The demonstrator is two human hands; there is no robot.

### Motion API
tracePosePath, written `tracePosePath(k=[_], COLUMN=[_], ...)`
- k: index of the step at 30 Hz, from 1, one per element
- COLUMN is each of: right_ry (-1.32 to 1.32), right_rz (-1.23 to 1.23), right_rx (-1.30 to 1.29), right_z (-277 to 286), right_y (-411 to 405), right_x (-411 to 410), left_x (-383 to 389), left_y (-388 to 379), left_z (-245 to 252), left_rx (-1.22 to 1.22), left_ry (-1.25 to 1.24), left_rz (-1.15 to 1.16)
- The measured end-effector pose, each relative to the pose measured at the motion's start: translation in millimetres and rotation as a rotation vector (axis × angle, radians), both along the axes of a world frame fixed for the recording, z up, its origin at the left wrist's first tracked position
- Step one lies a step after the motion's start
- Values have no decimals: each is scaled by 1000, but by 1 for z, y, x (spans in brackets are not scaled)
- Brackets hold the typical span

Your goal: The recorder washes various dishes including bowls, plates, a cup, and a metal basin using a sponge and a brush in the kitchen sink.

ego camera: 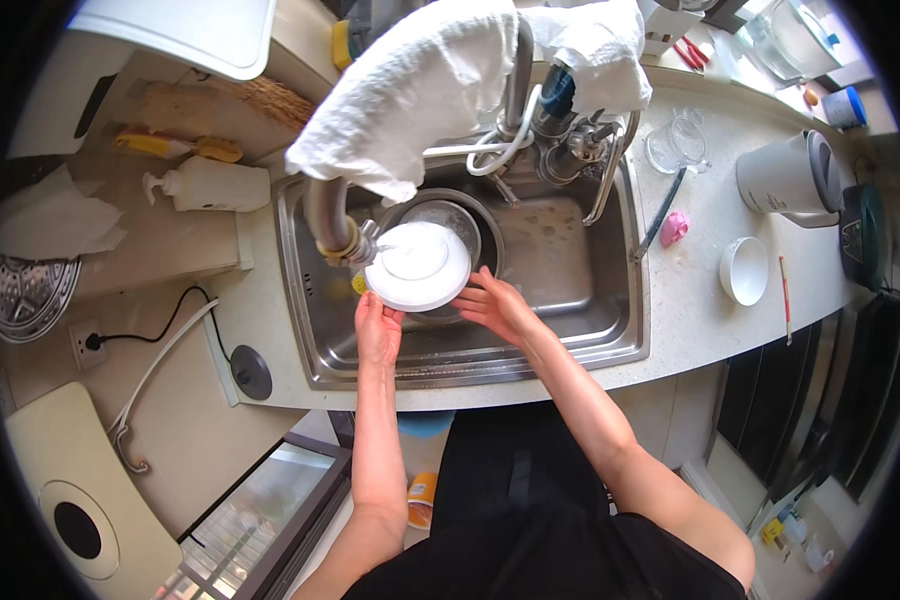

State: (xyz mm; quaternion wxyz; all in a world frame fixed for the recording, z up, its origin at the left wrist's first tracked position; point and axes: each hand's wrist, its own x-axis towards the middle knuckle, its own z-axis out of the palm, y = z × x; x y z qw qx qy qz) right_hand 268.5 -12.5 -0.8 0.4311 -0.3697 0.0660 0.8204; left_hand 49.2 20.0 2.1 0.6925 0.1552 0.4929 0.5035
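Observation:
A round white plate (435,289) is held over the sink (622,322), directly under the faucet's outlet (356,251). The ring on its visible face suggests its underside is up. My left hand (379,330) pinches the rim at the near left, thumb on top. At the right rim my right hand (499,304) has its fingers spread, with the fingertips at the edge; whether they press on it is hard to tell. Beneath the plate, a metal pan or basin (491,217) sits in the sink, partly hidden. A bit of yellow scrubber (358,283) shows left of the plate.
A white towel (420,90) drapes over the faucet pipe. On the right counter are a glass cup (675,142), a pink cloth or sponge (675,229), a white bowl (744,271) and a grey kettle (784,176). A white pump bottle (217,185) lies at left.

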Motion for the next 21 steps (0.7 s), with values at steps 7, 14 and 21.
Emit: tracePosePath(k=[7, 14, 21], right_ry=[-479, -1537, -1741], right_rz=[21, 791, 616], right_rx=[327, 1181, 1885], right_z=[-7, 8, -18], right_y=[46, 24, 35], right_x=[-60, -78, -3], left_x=[-15, 37, 4], left_y=[-16, -1, 6], left_z=[-52, -21, -41], left_rx=[-288, -143, -60], left_ry=[-163, -228, -227], left_rz=[-88, 17, 47])
